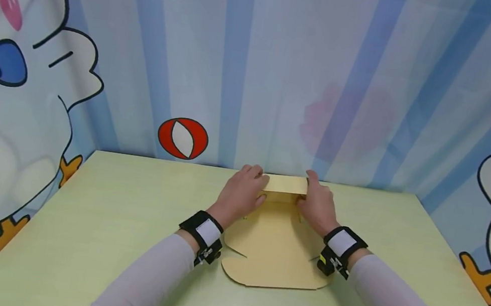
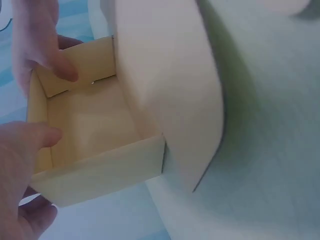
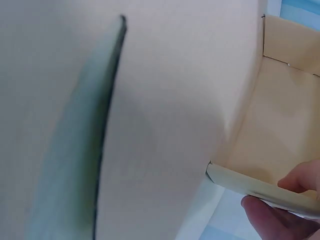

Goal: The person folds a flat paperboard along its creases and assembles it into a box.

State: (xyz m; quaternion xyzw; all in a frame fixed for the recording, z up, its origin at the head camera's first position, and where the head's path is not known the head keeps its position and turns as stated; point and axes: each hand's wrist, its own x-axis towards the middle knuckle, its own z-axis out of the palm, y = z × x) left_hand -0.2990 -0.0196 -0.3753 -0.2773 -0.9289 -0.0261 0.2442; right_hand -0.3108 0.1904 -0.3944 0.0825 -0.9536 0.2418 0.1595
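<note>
A tan cardboard box, partly folded, lies toward the back of the table with its large slit-edged lid flap spread toward me. At its far end the walls stand up, and the left wrist view shows a shallow tray shape with raised sides. My left hand grips the left far corner, thumb inside the wall and fingers outside. On the right far corner, my right hand pinches the side wall between thumb and fingers. Both wrists wear black straps.
The pale green table reaches back to a blue striped curtain printed with cartoon birds and a red-and-white ball. The flap's rounded near edge lies between my forearms.
</note>
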